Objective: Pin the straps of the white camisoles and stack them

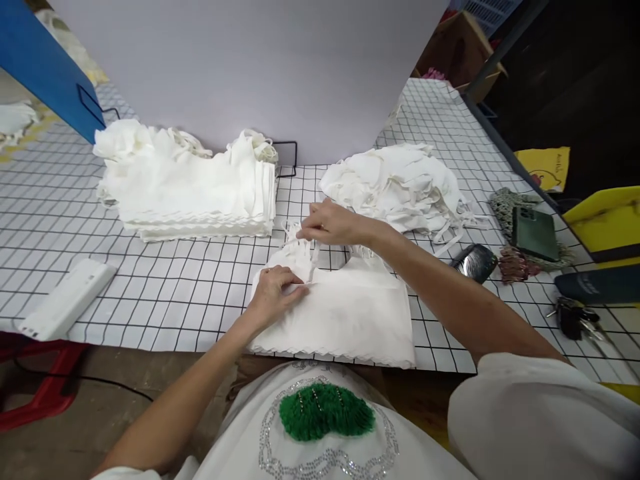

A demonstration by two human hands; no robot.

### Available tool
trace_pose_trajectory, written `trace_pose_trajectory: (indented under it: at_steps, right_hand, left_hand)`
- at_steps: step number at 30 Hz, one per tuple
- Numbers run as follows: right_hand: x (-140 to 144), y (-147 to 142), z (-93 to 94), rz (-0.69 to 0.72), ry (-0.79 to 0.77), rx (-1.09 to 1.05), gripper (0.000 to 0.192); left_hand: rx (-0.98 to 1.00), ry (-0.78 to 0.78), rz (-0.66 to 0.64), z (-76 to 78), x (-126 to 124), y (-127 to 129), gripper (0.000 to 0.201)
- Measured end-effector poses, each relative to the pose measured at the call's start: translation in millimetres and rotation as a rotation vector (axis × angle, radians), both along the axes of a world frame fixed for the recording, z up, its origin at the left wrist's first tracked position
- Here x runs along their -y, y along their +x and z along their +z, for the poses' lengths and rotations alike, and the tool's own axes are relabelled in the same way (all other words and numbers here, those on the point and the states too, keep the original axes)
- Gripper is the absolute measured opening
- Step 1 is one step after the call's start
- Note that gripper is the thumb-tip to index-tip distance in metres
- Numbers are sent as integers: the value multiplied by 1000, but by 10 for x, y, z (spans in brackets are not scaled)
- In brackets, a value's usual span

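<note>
A white garment [345, 313] of thin, soft cloth is spread flat at the near edge of the table [165, 293], its near hem cut in small scallops and narrow straps [300, 243] bunched at its far left corner. The left hand [277, 287] is laid on the garment's left part, fingers curled and pressing a fold of cloth down. The straps are pinched between thumb and fingertips of the right hand [333, 225], just beyond the left hand, so the cloth lies under and between both sets of fingers.

The table is covered with a white sheet ruled in a black grid. To the far left a neat stack [200, 193] of folded white pieces is seen, scalloped edges aligned; to the far right a loose heap [400, 183] of the same cloth with trailing straps. A white plastic bar [67, 298] lies at the left. At the right lie a shiny dark oval case [475, 261], a green phone [535, 233] on crocheted fabric, and keys [575, 317]. No writing can be read.
</note>
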State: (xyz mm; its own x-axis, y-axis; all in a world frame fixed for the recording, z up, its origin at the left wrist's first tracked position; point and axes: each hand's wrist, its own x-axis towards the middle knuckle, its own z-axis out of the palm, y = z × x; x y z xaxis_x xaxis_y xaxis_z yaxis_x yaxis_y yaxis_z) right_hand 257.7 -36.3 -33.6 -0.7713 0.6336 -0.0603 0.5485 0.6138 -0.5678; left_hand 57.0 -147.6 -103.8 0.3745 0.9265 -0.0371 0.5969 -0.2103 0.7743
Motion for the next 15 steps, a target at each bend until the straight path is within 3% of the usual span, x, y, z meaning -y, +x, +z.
trace_pose_trajectory:
  at_steps: [4, 9, 12, 15]
  right_hand:
    - [-279, -201, 71, -19, 133, -51, 49]
    - [-378, -331, -114, -70, 99, -140, 38]
    - [-364, -78, -165, -209, 35, -348, 19]
    - [-288, 419, -125, -522, 98, -490, 22]
  left_hand:
    - [0, 25, -22, -5, -20, 1, 12]
    - [36, 68, -11, -72, -9, -22, 12]
    - [46, 234, 93, -49, 32, -79, 13]
    - [14, 451, 215, 70, 45, -124, 28]
